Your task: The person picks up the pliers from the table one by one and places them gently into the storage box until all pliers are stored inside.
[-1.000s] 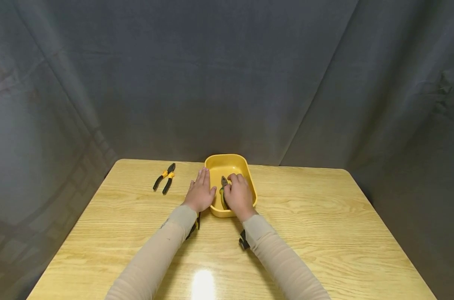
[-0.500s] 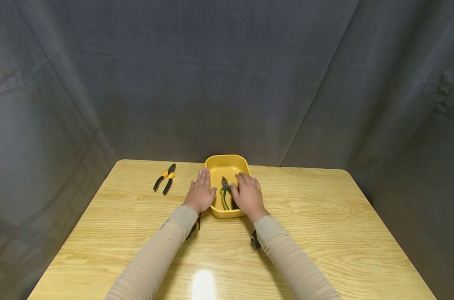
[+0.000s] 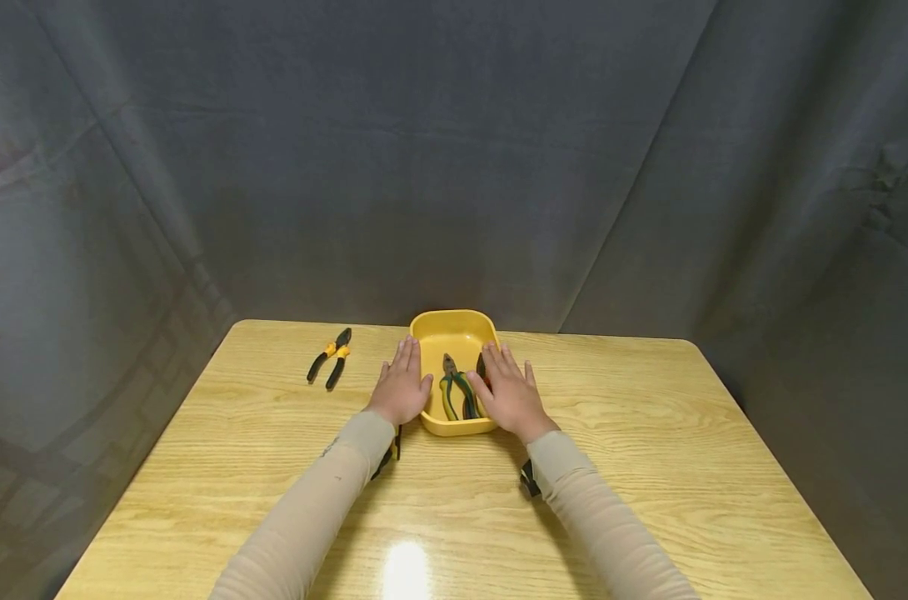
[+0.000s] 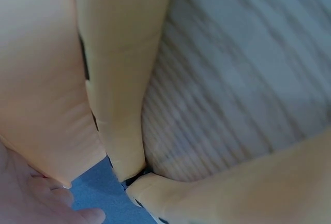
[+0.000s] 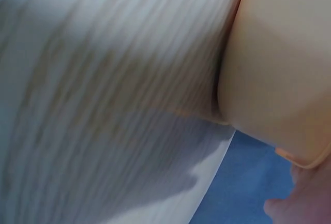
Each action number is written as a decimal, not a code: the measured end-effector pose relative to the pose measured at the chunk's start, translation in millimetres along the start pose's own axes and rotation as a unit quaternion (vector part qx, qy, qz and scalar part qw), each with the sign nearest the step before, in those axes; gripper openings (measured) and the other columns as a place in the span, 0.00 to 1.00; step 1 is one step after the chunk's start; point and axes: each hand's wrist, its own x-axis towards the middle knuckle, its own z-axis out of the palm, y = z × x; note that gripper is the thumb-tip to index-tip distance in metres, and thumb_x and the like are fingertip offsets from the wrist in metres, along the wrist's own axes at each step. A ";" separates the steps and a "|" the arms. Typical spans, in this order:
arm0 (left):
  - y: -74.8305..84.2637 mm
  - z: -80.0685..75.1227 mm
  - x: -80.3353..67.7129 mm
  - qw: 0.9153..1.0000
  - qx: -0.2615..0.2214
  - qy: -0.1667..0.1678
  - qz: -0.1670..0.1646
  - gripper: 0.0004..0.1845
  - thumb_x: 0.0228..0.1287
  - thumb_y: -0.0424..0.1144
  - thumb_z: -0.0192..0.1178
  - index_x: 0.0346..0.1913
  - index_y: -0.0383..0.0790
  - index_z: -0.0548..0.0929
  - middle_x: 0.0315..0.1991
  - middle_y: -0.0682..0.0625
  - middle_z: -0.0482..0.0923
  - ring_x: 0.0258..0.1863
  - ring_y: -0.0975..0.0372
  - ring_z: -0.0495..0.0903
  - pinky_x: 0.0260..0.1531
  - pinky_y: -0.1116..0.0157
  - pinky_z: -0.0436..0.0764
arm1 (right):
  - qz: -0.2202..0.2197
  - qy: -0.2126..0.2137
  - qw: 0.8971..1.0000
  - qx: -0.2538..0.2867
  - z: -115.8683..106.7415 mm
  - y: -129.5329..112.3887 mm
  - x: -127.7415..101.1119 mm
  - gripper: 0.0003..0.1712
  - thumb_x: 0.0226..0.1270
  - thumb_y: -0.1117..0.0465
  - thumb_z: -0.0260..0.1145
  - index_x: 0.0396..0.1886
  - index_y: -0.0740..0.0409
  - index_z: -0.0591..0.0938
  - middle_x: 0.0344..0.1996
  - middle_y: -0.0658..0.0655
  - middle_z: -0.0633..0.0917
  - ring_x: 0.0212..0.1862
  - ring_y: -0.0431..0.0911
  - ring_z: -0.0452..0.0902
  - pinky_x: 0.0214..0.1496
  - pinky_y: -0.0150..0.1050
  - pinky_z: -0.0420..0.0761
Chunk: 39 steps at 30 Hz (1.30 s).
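Observation:
A yellow box (image 3: 457,428) stands between the two hands in the head view. In it lie pliers (image 3: 447,398) with green and yellow handles. A second tool (image 3: 481,367), dark with a bit of red, is mostly hidden under the right hand. My left hand (image 3: 400,390) rests with straight fingers along the box's left side. At the right side, my right hand (image 3: 512,398) lies with its fingers extended over the rim. Pliers (image 3: 394,450) with black and yellow parts sit partly under the left forearm; their spread handles (image 4: 121,79) fill the left wrist view.
Pliers (image 3: 334,358) with black and orange handles lie spread on the wooden table (image 3: 634,433), left of the box. A dark grey curtain (image 3: 454,167) hangs behind the table's far edge. The box wall (image 5: 274,63) rises close by in the right wrist view.
My right hand has come out of the box, moved right and straightened its fingers over the right rim. More of the green and yellow pliers shows. The left hand has stayed put.

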 end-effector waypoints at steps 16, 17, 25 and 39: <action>0.3 1.8 -0.7 1.000 0.004 -0.004 0.000 0.38 0.83 0.50 0.40 0.81 0.36 0.37 0.82 0.44 0.30 0.81 0.54 0.32 0.77 0.47 0.43 | 0.009 -0.027 0.999 -0.035 -11.4 14.7 -1.4 0.51 0.77 0.29 0.41 0.83 0.60 0.46 0.82 0.59 0.48 0.82 0.53 0.38 0.78 0.63 0.36; 0.3 1.9 -0.6 1.000 0.003 -0.003 0.002 0.38 0.83 0.49 0.40 0.81 0.36 0.37 0.82 0.44 0.30 0.81 0.53 0.32 0.77 0.46 0.43 | 0.010 -0.029 0.999 -0.033 -11.7 15.3 -1.4 0.51 0.78 0.30 0.41 0.83 0.60 0.45 0.82 0.59 0.48 0.82 0.53 0.38 0.78 0.63 0.35; -0.9 2.9 0.6 1.000 -0.004 -0.002 0.004 0.38 0.83 0.49 0.40 0.81 0.36 0.37 0.82 0.44 0.30 0.81 0.54 0.32 0.77 0.46 0.43 | 0.016 -0.036 0.999 -0.035 -12.1 14.8 -1.6 0.50 0.78 0.30 0.41 0.83 0.59 0.43 0.82 0.58 0.46 0.82 0.51 0.36 0.78 0.62 0.35; -2.9 -0.7 -2.4 1.000 0.000 0.003 0.006 0.37 0.83 0.49 0.39 0.81 0.35 0.38 0.82 0.43 0.31 0.81 0.52 0.34 0.77 0.45 0.43 | 0.009 -0.044 0.998 -0.038 -9.5 10.5 1.1 0.50 0.79 0.31 0.40 0.82 0.62 0.42 0.82 0.61 0.46 0.82 0.52 0.34 0.80 0.55 0.36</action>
